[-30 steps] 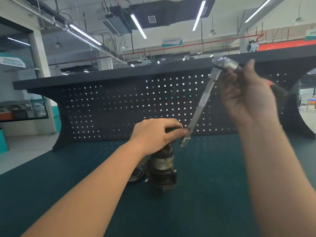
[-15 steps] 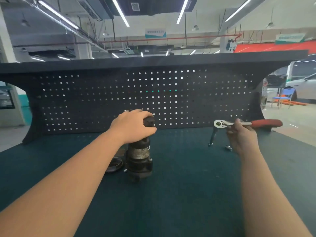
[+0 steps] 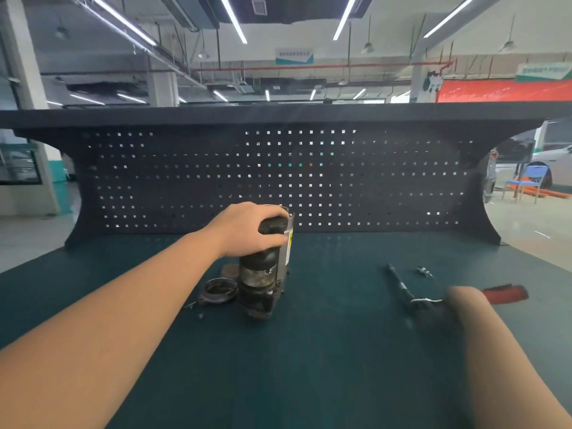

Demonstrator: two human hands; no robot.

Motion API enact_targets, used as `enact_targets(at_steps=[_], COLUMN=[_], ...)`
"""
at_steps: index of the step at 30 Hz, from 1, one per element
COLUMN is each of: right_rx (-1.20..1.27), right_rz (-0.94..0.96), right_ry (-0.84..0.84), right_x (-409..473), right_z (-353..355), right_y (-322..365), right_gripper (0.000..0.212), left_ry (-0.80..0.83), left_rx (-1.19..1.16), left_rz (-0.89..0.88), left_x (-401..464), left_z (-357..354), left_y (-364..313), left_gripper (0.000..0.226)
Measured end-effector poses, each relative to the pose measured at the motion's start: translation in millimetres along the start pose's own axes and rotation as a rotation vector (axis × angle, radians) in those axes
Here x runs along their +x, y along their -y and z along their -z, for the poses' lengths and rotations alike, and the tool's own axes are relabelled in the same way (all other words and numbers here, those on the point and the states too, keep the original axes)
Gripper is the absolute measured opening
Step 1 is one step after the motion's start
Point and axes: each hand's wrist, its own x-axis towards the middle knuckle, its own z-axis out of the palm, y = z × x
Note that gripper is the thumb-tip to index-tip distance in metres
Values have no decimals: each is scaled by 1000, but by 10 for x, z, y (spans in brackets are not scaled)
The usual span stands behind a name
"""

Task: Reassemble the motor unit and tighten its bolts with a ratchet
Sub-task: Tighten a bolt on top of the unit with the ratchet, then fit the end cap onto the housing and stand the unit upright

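We see the motor unit (image 3: 263, 274) standing upright on the dark green counter (image 3: 309, 366), just in front of the black pegboard back panel (image 3: 185, 181). The left hand (image 3: 247, 229) rests on top of the unit, its grip curled over the black end cap. A pale label with a yellow mark (image 3: 289, 243) runs down the right side of the housing; its writing is too small to read. A round flange ring (image 3: 218, 291) lies flat on the counter, touching the left of the unit's base.

Well to the right, the ratchet (image 3: 433, 297) lies on the counter, its extension bar pointing away from us and its red handle (image 3: 507, 294) pointing right. The right hand (image 3: 464, 300) is at the ratchet head but motion-blurred; we cannot tell the state of its grip. A small bolt (image 3: 424, 270) lies just beyond the ratchet. Overhead signs (image 3: 294, 55) carry text that is illegible.
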Motion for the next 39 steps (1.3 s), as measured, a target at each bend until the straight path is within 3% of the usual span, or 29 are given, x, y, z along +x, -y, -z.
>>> enact_targets(at_steps=[2,4,7,10,14,16,21,25,28,31,33,35,39], right_rx=[-188,-43,248,560,952,1124,1150,1027,1093,1039,1046,1041,1028], right_rz=[77,80,361,662,561,501,526,566,481,471,468,463,596], right_ry=[20,-17,-134,159,643,790,708,437,427,310,264,227,88], right_x=[-74,-234,-639,-1207,-1537,-1570,-1690,-1748,-1790,-1822,-1827,-1849,-1964], right_z=[64,23,-283,-792,-1171,-1178,-1134,-1188,-1190,-1211,-1212,-1193,-1095], right_y=[62,182,527,863,1086,1129,948,687,628,608,593,607,673], right_gripper=[33,30,38,22,47,55,24,19,24,28,28,27,27], left_ry=[8,14,10,5,-38,-94,-195,-308,-349,-279,-222,-229,-257], left_rx=[14,35,40,55,161,214,427,513,310,-273,-631,-818,-1083], left_rz=[-26,-56,-157,-300,-550,-662,-767,-540,-207,123,156,149,94], left_x=[-5,-23,-114,-223,-332,-356,-406,-606,-812,-967,-1000,-1006,-968], left_z=[11,14,27,38,3,-20,-99,-293,-510,-714,-878,-977,-962], left_y=[30,66,86,63,-23,-61,-107,-158,-153,-190,-192,-204,-189], left_gripper=[45,47,50,51,47,43,62,104,134,145,131,111,115])
